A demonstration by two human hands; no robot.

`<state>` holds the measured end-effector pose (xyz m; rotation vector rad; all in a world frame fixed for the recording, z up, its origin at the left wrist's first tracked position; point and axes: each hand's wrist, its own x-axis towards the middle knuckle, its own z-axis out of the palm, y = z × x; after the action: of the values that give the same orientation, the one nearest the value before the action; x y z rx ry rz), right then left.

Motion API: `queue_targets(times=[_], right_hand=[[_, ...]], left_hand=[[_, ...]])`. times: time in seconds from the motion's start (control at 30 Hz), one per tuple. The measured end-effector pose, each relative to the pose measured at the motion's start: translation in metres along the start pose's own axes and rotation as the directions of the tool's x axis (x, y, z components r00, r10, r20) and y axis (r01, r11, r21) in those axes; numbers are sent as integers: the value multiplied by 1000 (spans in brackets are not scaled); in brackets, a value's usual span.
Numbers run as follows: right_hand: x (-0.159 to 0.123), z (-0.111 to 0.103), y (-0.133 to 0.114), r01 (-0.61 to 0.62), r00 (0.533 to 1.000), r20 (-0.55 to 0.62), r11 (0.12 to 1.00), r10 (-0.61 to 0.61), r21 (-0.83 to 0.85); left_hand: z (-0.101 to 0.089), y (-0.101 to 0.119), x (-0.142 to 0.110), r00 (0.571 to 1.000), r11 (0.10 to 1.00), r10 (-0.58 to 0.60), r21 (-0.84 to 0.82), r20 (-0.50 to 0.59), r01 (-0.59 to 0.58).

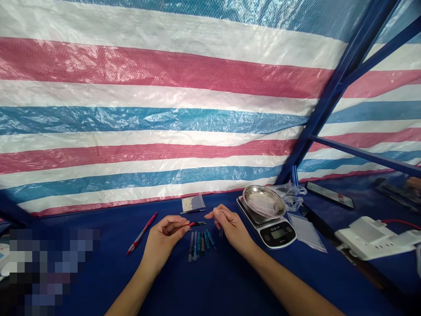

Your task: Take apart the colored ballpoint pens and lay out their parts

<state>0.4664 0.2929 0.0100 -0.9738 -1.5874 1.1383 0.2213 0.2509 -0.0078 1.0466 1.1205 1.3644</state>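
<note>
I read this site as a makeshift assembly workshop, not a home or office. Enclosure: a striped plastic tarpaulin stretched on a blue steel frame. Work surface: a blue-covered table. Indicators: a digital scale carrying a steel bowl, pen parts laid side by side, and a clear plastic bag.

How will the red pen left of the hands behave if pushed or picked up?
The red pen will probably roll if pushed, since its slim barrel looks round and it lies loose on the blue sheet. It is likely light and stiff, judging by its plastic-looking body, so it should lift easily without flexing.
</note>
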Motion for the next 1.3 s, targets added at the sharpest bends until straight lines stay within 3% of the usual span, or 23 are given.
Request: queue_targets(times=[0.1, 0.2, 0.4, 0.67, 0.93, 1.1, 1.17, 1.23, 1.3], right_hand=[[0, 0, 7, -109, 992, -52, 993, 111, 35], [-1, 1, 9, -171, 985, -4, 975, 173, 139], [-3, 7, 5, -169, 982, 125, 960, 144, 222], [-6, 10, -1, -149, 980, 165, 967, 115, 209], [-11, 15, -6, -270, 912, 377, 925, 158, 266], [-15, 19, -8, -286, 889, 439, 909, 133, 304], [-13, 17, -6, -271, 905, 404, 916, 137, 297], [-9, 13, -3, -243, 937, 318, 927, 147, 286], [-5, 10, 2, -216, 964, 214, 934, 158, 284]], left_hand=[[2, 0, -2, 1000, 1000, -4, 6, 11, 4], [5, 0, -3, 1000, 1000, -3, 10, 10, 3], [9, 0, -5, 999, 1000, -18, 9, 33, 17], [11, 0, -9, 996, 999, -22, 35, 89, 19], [11, 7, -12, 997, 999, -12, -33, 76, 14], [12, 6, -14, 980, 999, 1, -47, 198, 9], [10, 8, -13, 979, 998, 32, 39, 200, -40], [3, 13, -10, 982, 950, 106, 274, 158, -147], [-8, 18, -5, 957, 768, 232, 572, 173, -290]])
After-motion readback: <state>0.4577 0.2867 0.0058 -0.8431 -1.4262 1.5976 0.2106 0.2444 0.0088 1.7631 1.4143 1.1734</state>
